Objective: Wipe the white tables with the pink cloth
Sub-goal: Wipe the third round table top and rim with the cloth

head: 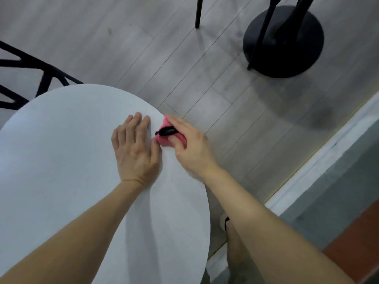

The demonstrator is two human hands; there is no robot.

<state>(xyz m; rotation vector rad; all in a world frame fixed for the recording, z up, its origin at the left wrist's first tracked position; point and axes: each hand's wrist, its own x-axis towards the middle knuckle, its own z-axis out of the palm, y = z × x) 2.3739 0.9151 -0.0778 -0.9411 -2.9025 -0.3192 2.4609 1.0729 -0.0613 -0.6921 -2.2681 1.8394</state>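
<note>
A round white table point(61, 160) fills the lower left of the head view. My left hand point(135, 150) lies flat on its top near the right edge, fingers straight. Just beside it, at the table's rim, my right hand point(190, 146) grips a bunched pink cloth point(164, 140). A small black object point(167, 131) lies against the cloth under my right fingers. Most of the cloth is hidden by the hand.
A black chair point(30, 78) stands behind the table at the left. Another table's black round base point(287, 42) and a black leg point(198, 13) stand on the grey plank floor at the upper right. A white skirting edge point(328, 152) runs along the right.
</note>
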